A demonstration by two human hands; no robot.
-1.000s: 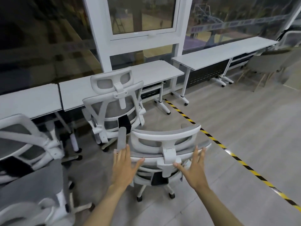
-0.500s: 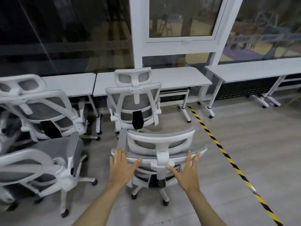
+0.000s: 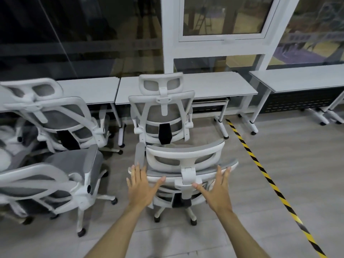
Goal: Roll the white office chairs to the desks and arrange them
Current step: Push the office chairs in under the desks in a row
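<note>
Both hands, left point(image 3: 141, 185) and right point(image 3: 217, 189), press flat with grip apart on the near white chair's backrest point(image 3: 186, 174).

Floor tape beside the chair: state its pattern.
The floor tape has diagonal yellow and black stripes, seen in the head view.

No readable text anywhere I can see. Frosted band on the window glass point(image 3: 143, 43) at my 11 o'clock carries marks, too blurred to make out.
</note>
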